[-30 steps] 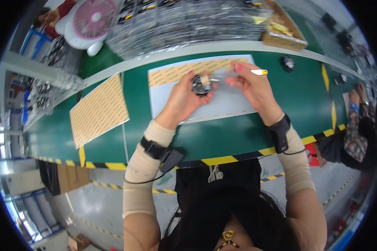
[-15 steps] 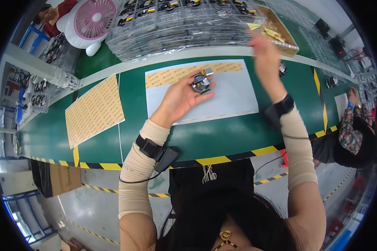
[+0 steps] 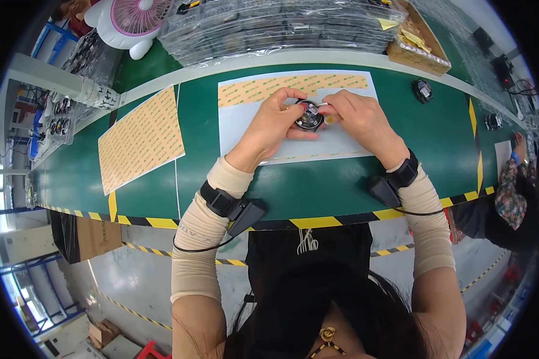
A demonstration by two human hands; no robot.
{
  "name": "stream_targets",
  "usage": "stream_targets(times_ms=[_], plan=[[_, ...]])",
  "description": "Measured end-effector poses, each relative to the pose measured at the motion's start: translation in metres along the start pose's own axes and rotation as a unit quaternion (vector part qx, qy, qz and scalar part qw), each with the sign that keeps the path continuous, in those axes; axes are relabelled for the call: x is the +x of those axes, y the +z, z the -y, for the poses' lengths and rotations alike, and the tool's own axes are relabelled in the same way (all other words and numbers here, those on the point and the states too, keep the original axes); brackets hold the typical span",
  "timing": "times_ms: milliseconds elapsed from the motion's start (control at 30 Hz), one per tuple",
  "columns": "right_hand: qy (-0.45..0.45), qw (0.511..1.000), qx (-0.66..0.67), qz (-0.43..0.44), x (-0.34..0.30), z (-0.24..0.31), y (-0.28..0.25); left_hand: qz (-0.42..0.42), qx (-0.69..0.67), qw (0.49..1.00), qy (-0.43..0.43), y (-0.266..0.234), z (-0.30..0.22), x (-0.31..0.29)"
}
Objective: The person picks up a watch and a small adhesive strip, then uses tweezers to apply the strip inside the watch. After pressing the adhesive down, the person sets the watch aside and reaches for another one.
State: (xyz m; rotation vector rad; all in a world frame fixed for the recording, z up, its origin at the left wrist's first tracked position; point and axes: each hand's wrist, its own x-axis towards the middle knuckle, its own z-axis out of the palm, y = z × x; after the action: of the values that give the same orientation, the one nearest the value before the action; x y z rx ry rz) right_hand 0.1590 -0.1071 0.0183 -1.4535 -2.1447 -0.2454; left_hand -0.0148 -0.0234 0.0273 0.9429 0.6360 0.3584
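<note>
Over the white sheet [image 3: 236,134] at the middle of the bench, my left hand [image 3: 270,124] grips a round black watch-like module [image 3: 309,118] by its rim. Its open face shows small parts inside. My right hand [image 3: 364,121] meets it from the right, thumb and fingers pinched at the module's upper right edge. A small pale piece shows at those fingertips, too small to name. A tan strip with green print [image 3: 251,91] runs along the sheet's far side.
To the left lies a tan printed sheet [image 3: 141,140]. Stacked clear trays [image 3: 269,36] stand behind the bench's far rail, beside a cardboard box [image 3: 422,45] and a pink-and-white fan [image 3: 139,18]. Another black module [image 3: 422,90] rests at the right. A co-worker's sleeve [image 3: 510,191] shows far right.
My right hand has come down from near the cardboard box to the module. My left hand still holds the module, now turned, and the silver piece sticking out at its top no longer shows there.
</note>
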Motion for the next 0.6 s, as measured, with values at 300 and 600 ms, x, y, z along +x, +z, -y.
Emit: stream_targets(times_ms=[300,600], plan=[[-0.058,0.991,-0.022,-0.122,0.008,0.019,-0.002,-0.057,-0.097,0.992,0.058,-0.001,0.01,0.005],[-0.047,0.98,-0.016,-0.191,0.011,0.029,0.007,-0.077,-0.042,0.987,0.138,0.013,0.01,-0.006]])
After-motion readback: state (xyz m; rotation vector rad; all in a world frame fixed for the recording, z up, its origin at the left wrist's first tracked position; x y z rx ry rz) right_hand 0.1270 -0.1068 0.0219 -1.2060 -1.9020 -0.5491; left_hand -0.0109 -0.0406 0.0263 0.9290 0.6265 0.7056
